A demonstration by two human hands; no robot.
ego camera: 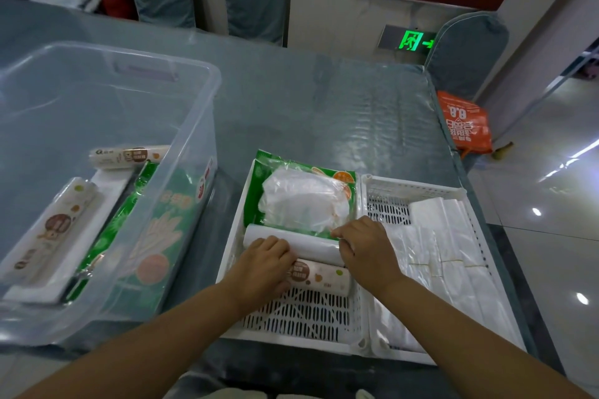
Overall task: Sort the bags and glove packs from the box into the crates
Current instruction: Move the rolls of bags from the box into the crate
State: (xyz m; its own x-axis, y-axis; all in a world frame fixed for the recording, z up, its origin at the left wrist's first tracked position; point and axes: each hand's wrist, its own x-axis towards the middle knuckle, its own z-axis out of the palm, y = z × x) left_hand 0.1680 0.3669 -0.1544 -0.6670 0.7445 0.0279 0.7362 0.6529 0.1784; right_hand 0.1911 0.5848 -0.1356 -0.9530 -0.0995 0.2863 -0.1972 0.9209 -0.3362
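Head view shows us both hands over the left white crate (240, 272): our left hand (264, 264) and right hand (366, 251) grip either end of a plain white bag roll (311, 244), just behind a printed roll (319, 275) and in front of the green glove pack (301, 197). We judge the round roll could slide off onto the pack if released carelessly. Left of that crate, the clear box (197, 81) has rolls and a glove pack left in it
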